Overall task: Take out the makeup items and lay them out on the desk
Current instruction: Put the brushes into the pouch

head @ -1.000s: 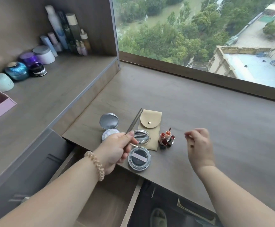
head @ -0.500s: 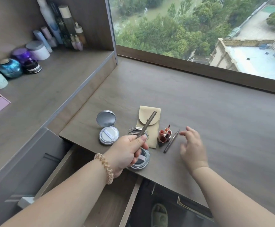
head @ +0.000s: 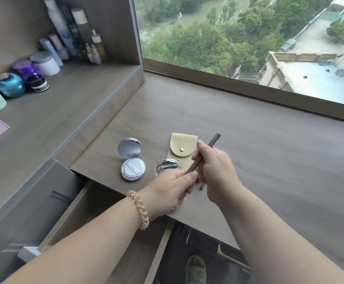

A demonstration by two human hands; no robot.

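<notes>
both hands' fingers (head: pixel 189 178) pinch one brown pencil (head: pixel 205 153) near the desk (head: pixel 269 160) front edge, bare wood rightward.

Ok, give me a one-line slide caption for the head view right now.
Both hands, left and right, grip a brown makeup pencil above the desk, beside an open cushion compact and beige pouch.

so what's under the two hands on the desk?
Under the left hand and right hand: part of a clear compact, a thin pencil's tip, the beige pouch's lower end. Anything else is covered.
</notes>
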